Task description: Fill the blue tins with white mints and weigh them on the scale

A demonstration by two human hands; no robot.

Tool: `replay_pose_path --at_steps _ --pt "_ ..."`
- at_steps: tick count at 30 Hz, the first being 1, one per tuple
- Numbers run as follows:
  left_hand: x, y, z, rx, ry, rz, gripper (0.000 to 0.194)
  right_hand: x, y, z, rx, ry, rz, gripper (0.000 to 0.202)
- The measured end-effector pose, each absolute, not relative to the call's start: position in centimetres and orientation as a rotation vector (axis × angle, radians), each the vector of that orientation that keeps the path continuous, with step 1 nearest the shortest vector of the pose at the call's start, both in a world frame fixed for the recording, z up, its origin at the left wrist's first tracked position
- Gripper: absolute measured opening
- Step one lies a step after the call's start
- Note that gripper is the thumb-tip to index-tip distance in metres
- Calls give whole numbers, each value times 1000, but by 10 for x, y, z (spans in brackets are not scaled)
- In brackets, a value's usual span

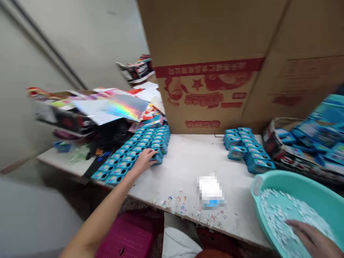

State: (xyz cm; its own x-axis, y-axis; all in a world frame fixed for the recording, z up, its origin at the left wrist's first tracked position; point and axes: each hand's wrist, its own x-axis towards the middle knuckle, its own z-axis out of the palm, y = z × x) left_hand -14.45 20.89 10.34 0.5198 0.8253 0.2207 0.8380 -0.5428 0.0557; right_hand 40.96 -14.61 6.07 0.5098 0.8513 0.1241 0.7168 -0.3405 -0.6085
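My left hand reaches to the near end of the boxes on the left, its fingers closed around a small blue box. That box stands at the end of a row, among several rows of like blue boxes, each with a dark round spot on top. On the right, my right hand is inside the turquoise basin, over many small white pieces. Its fingers are stretched out and slightly blurred, with nothing visible in them.
A pixelated white and blue item lies on the white table. More blue boxes stand at the right, beside a carton of flat blue packaging. Cardboard walls the back. Printed sheets fill a box at left.
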Motion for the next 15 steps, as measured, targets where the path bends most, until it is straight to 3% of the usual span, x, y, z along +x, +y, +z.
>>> replay_pose_path --at_steps 2,4,10,15 --pt "-144 211 100 -2559 -1439 -404 38 411 -173 68 -2218 -1269 573 37" --pt "-135 210 99 -2485 -1387 -520 42 409 -184 76 -2247 -1259 640 38" --pt "-44 191 109 -2679 -1007 -784 52 395 -192 96 -2348 -1189 562 33" --pt "69 181 105 -2842 -684 -759 47 385 -216 109 -2334 -1156 500 27"
